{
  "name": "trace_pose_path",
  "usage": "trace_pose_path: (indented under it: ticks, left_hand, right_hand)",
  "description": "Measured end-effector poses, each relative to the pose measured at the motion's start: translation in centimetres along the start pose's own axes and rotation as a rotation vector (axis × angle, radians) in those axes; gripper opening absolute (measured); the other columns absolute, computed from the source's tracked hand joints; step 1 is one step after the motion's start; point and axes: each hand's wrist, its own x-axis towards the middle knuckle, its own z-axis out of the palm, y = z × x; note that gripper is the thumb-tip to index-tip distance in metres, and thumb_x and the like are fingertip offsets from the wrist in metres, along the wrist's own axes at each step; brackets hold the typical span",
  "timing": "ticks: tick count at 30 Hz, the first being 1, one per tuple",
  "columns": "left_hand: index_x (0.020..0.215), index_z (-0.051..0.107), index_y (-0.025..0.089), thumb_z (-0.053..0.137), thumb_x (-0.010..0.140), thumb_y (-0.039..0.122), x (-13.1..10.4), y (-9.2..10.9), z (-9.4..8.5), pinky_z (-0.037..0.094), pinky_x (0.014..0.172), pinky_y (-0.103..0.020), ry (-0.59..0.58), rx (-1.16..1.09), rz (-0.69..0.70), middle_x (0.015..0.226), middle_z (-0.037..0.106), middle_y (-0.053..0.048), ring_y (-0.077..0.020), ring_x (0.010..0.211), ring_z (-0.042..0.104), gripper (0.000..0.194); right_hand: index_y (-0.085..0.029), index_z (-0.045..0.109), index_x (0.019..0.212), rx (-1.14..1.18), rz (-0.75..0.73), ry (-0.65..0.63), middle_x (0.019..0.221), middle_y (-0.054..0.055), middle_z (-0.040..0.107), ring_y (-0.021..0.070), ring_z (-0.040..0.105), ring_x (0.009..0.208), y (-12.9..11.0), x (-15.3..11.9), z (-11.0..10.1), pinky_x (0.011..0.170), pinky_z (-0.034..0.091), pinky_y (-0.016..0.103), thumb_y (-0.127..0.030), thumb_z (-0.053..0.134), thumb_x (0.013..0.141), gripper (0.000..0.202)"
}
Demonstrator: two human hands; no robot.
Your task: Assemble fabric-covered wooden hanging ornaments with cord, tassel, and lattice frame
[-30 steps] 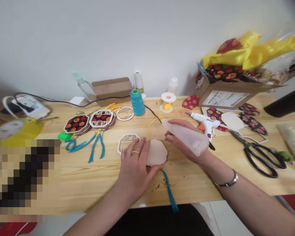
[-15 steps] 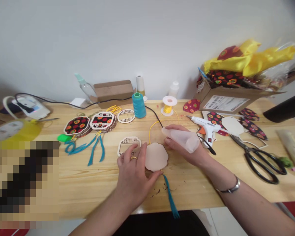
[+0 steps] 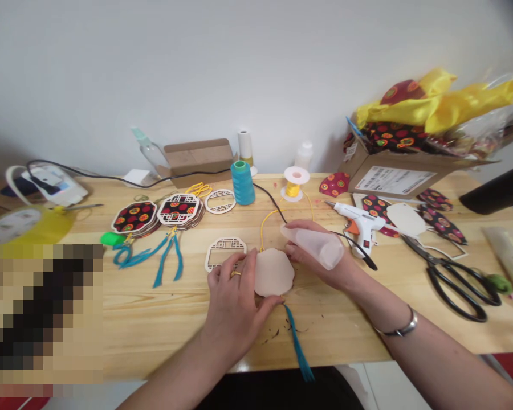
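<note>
A plain beige scalloped disc lies on the table, a yellow cord running from its top and a teal tassel from its bottom. My left hand grips the disc by its left and lower edges, fingers and thumb curved round it. In my right hand is a translucent white bottle, its wide end toward the lower right; the fingertips are close to the disc's right edge. A cut-out wooden lattice frame lies just left of the disc, partly behind my left fingers.
Behind stand a teal thread cone and a yellow cord spool. To the right are a white glue gun, black scissors and a fabric-filled carton. Patterned tasselled ornaments sit at the left.
The view has shifted very slightly. Both hands keep nearly the same places, with the bottle in my right hand tilted a little differently.
</note>
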Motion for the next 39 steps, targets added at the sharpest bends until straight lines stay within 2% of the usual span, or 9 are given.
trace_pose_path:
  ticks: [4, 10, 16, 20, 23, 26, 31, 36, 39]
  left_hand:
    - [0.135, 0.039, 0.007, 0.065, 0.077, 0.049, 0.1, 0.0, -0.1, 0.033, 0.089, -0.052, -0.011, 0.016, -0.006, 0.107, 0.067, -0.021, -0.039, 0.116, 0.046, 0.076]
    - [0.135, 0.041, 0.008, 0.065, 0.079, 0.046, 0.1, 0.1, -0.3, 0.032, 0.09, -0.053, -0.01, -0.004, -0.007, 0.104, 0.069, -0.019, -0.0391, 0.117, 0.047, 0.072]
    - [0.122, 0.056, 0.019, 0.066, 0.078, 0.046, 0.0, -0.2, -0.1, 0.032, 0.091, -0.054, 0.012, -0.046, 0.012, 0.128, 0.061, -0.015, -0.038, 0.117, 0.048, 0.053]
    - [0.118, 0.059, 0.014, 0.063, 0.08, 0.05, 0.0, -0.4, -0.6, 0.035, 0.091, -0.054, 0.077, -0.039, 0.059, 0.137, 0.052, -0.02, -0.0385, 0.12, 0.044, 0.053]
    - [0.108, 0.063, 0.014, 0.062, 0.082, 0.043, -0.1, -0.2, -1.5, 0.037, 0.091, -0.053, 0.154, -0.097, 0.105, 0.123, 0.062, -0.018, -0.0357, 0.115, 0.048, 0.039]
    - [0.098, 0.067, 0.017, 0.063, 0.081, 0.036, -0.4, 0.2, -2.1, 0.038, 0.087, -0.051, 0.192, -0.139, 0.148, 0.105, 0.071, -0.011, -0.0326, 0.104, 0.054, 0.026]
    - [0.099, 0.068, 0.017, 0.061, 0.082, 0.032, -0.7, 0.5, -2.1, 0.036, 0.084, -0.05, 0.143, -0.158, 0.203, 0.103, 0.073, -0.007, -0.0314, 0.099, 0.054, 0.024]
    - [0.098, 0.068, 0.014, 0.056, 0.086, 0.032, -0.6, 0.4, -1.8, 0.035, 0.08, -0.049, 0.095, -0.143, 0.228, 0.101, 0.073, -0.008, -0.0308, 0.095, 0.056, 0.025]
    - [0.097, 0.068, 0.012, 0.055, 0.086, 0.032, -0.6, 0.4, -1.6, 0.034, 0.079, -0.05, 0.133, -0.129, 0.247, 0.098, 0.073, -0.009, -0.0307, 0.092, 0.057, 0.026]
  right_hand:
    - [-0.024, 0.058, 0.11, -0.074, -0.055, 0.026, 0.099, 0.004, 0.069, 0.0194, 0.067, 0.085, -0.7, -0.2, -0.2, 0.077, 0.055, 0.036, -0.029, 0.064, 0.08, 0.031]
    - [-0.027, 0.059, 0.114, -0.204, -0.248, 0.276, 0.104, 0.005, 0.065, 0.0223, 0.062, 0.093, -1.6, -0.6, -1.1, 0.083, 0.052, 0.04, -0.034, 0.068, 0.078, 0.037]
    - [-0.025, 0.063, 0.107, -0.202, -0.323, 0.267, 0.101, 0.007, 0.059, 0.0243, 0.058, 0.099, -1.5, -0.4, -1.2, 0.089, 0.05, 0.045, -0.035, 0.068, 0.078, 0.032]
    - [-0.025, 0.059, 0.108, -0.019, -0.216, 0.266, 0.104, 0.007, 0.063, 0.0225, 0.061, 0.097, -1.1, -0.6, -0.5, 0.087, 0.051, 0.042, -0.032, 0.069, 0.078, 0.032]
    - [-0.024, 0.058, 0.105, 0.117, -0.091, 0.246, 0.099, 0.006, 0.065, 0.0204, 0.064, 0.088, -1.4, -0.6, 0.0, 0.08, 0.054, 0.038, -0.033, 0.072, 0.076, 0.034]
    - [-0.022, 0.061, 0.095, 0.136, -0.06, 0.183, 0.088, 0.004, 0.067, 0.019, 0.065, 0.08, -2.4, -0.3, 0.2, 0.072, 0.056, 0.035, -0.033, 0.076, 0.072, 0.03]
    - [-0.019, 0.062, 0.084, 0.263, 0.037, 0.065, 0.076, 0.003, 0.068, 0.0155, 0.065, 0.065, -4.0, 0.3, 0.8, 0.061, 0.057, 0.03, -0.035, 0.072, 0.074, 0.021]
    - [-0.018, 0.064, 0.077, 0.097, 0.022, 0.082, 0.072, 0.004, 0.07, 0.0165, 0.066, 0.062, -4.1, 0.4, 1.4, 0.055, 0.056, 0.028, -0.034, 0.07, 0.075, 0.018]
    - [-0.018, 0.066, 0.078, -0.051, -0.039, 0.104, 0.074, 0.004, 0.073, 0.0169, 0.067, 0.065, -4.1, 0.6, 1.7, 0.058, 0.056, 0.027, -0.032, 0.069, 0.075, 0.014]
